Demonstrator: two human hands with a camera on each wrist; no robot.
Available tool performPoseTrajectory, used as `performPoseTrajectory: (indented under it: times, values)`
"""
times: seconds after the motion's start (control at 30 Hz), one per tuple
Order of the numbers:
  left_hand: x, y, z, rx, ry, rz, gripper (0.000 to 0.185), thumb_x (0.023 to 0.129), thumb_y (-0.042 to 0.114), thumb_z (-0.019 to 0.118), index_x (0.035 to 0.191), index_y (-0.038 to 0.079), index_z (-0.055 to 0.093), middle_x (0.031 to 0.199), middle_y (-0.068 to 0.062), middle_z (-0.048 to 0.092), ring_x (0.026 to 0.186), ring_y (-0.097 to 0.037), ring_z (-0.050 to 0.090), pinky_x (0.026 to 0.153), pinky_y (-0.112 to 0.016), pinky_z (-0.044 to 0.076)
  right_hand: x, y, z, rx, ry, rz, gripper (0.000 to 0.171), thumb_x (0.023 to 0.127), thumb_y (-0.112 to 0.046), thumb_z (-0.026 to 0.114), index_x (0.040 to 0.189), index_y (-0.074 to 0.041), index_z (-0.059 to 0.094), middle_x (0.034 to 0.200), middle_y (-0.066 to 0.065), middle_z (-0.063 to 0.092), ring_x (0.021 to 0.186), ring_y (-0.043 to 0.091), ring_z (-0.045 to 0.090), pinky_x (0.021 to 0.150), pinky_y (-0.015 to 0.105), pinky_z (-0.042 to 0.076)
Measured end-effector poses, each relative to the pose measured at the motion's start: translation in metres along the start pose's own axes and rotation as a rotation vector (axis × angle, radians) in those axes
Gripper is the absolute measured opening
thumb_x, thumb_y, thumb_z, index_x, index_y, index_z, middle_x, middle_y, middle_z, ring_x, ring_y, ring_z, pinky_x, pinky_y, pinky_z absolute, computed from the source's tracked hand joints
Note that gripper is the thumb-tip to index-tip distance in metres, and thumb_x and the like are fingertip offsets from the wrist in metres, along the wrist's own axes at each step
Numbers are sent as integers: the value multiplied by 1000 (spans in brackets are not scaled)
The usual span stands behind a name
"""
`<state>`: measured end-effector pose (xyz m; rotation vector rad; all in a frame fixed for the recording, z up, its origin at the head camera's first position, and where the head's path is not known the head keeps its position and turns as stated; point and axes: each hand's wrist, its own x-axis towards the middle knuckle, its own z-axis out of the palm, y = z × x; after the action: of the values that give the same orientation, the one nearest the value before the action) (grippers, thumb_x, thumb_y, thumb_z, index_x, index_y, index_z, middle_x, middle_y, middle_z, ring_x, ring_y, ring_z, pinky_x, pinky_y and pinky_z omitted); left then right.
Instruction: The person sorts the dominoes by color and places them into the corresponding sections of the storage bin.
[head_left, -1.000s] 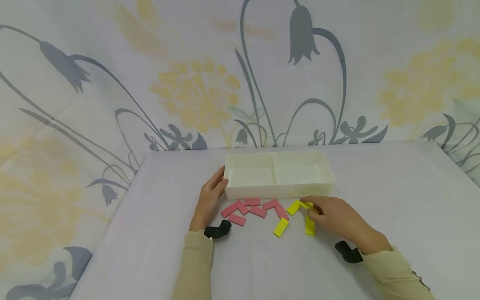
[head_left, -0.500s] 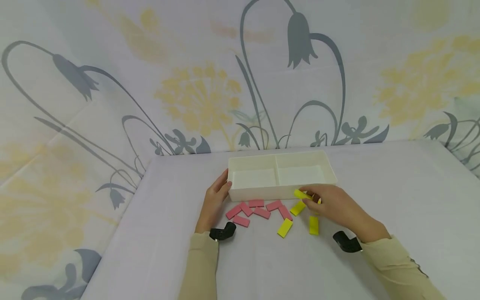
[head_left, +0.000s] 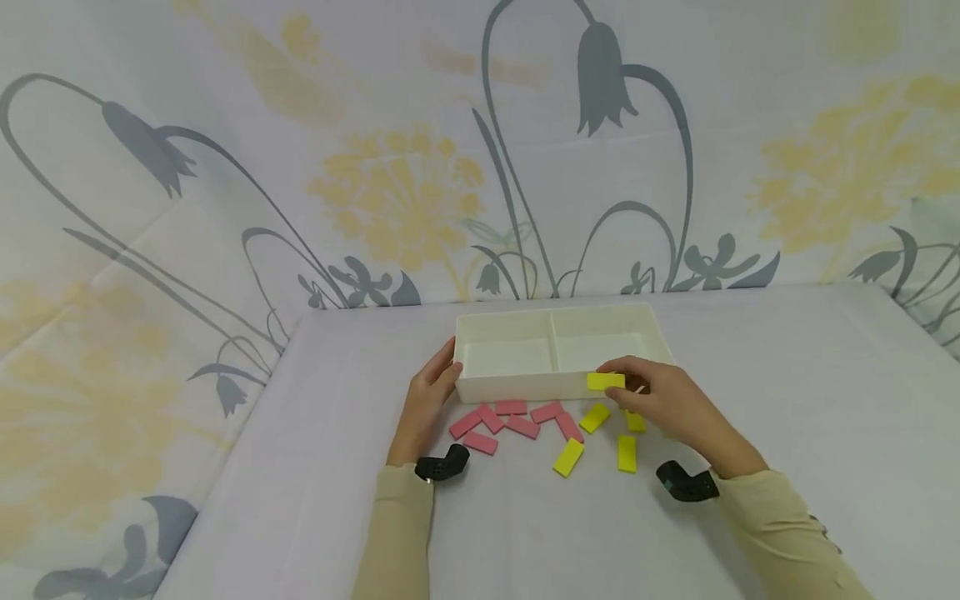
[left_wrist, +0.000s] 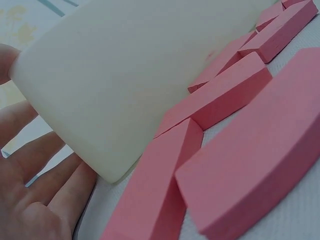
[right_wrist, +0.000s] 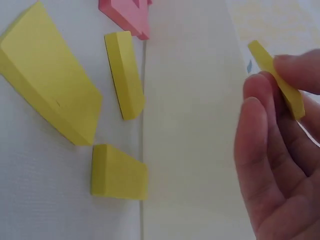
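Note:
A white two-compartment box (head_left: 517, 388) stands at the back of the table. At its left end my left hand (head_left: 427, 404) rests against the wall, the fingers fairly straight in the left wrist view. My right hand (head_left: 671, 404) pinches a flat yellow block (head_left: 604, 382) between thumb and fingers, raised in front of the box's front wall. In the right wrist view this held block (right_wrist: 280, 82) is seen nearly edge-on. Several other yellow blocks (head_left: 568, 457) lie below the right hand, one partly covered by it. Several pink blocks (head_left: 480, 442) lie before the box's left half.
A thin divider (head_left: 554, 342) splits the box into left and right compartments. White cloth (head_left: 510, 533) covers the table. Behind it hangs a flower-printed cloth (head_left: 405, 200). A black device is strapped to each wrist.
My right hand has picked up a yellow block from the table and raised it to the box's front wall, turning it level. The left hand has stayed at the box's left end.

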<state>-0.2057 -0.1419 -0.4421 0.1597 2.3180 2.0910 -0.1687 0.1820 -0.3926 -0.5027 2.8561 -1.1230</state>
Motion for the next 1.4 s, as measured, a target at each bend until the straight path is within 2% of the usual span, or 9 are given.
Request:
performPoseTrajectory:
  times: [0.17, 0.37, 0.7, 0.83, 0.93, 1.03, 1.27, 1.33, 1.4]
  values:
    - [-8, 21, 1, -2, -12, 2, 47, 92, 26, 50, 136, 17, 38, 138, 2, 38, 126, -9, 32, 97, -31, 34, 3, 4, 0, 121, 68, 26, 30, 84, -29, 61, 111, -16, 56, 76, 2, 58, 69, 20, 56, 63, 32, 45]
    - [-9, 26, -2, 22, -18, 18, 47, 92, 25, 48, 137, 15, 36, 139, -2, 36, 127, -13, 31, 97, -32, 33, 7, 10, -1, 233, 145, 70, 37, 85, -36, 58, 116, -17, 54, 78, 5, 59, 71, 25, 58, 67, 38, 48]
    - [-3, 19, -8, -26, -9, 12, 49, 91, 28, 51, 136, 17, 38, 138, 0, 37, 127, -12, 31, 98, -32, 33, 13, 13, -8, 161, 259, 102, 41, 88, -35, 54, 123, -14, 52, 89, 5, 64, 70, 19, 57, 61, 32, 47]
    - [1, 7, -9, -28, 17, 13, 47, 88, 34, 54, 133, 24, 42, 134, 8, 42, 122, -7, 36, 96, -30, 35, 11, 17, -10, 147, 325, 127, 43, 86, -40, 55, 121, -16, 54, 88, 2, 63, 70, 14, 57, 55, 41, 47]
    - [3, 1, -8, -31, 19, 21, 48, 88, 37, 54, 132, 26, 43, 133, 10, 42, 121, -6, 38, 95, -29, 36, 9, 22, -12, 150, 352, 132, 43, 86, -41, 55, 121, -16, 54, 87, 1, 60, 71, 13, 57, 55, 39, 47]
    - [3, -1, -6, -44, 5, 28, 50, 88, 36, 54, 134, 23, 41, 135, 6, 40, 123, -9, 36, 96, -30, 35, 9, 35, -12, 162, 364, 112, 44, 86, -41, 54, 122, -15, 53, 89, 5, 58, 73, 17, 57, 55, 31, 47]
    - [-4, 10, 0, -63, -31, 22, 51, 91, 29, 51, 137, 15, 36, 139, -3, 36, 125, -18, 35, 98, -34, 33, 26, 102, 6, 77, 458, 161, 44, 83, -56, 48, 123, -39, 48, 90, -7, 57, 69, 9, 54, 52, 23, 44]
    - [-6, 14, 2, -58, -39, 21, 51, 91, 28, 50, 137, 13, 36, 140, -5, 35, 126, -19, 34, 98, -34, 32, 25, 106, 6, 68, 469, 180, 47, 82, -58, 46, 124, -36, 47, 90, -6, 58, 71, 10, 55, 53, 23, 44]
    - [-7, 17, 3, -53, -46, 19, 50, 92, 26, 49, 138, 12, 35, 140, -6, 35, 126, -20, 33, 98, -34, 32, 20, 97, 2, 95, 472, 202, 50, 81, -59, 47, 124, -32, 49, 91, -4, 59, 75, 11, 56, 51, 23, 44]
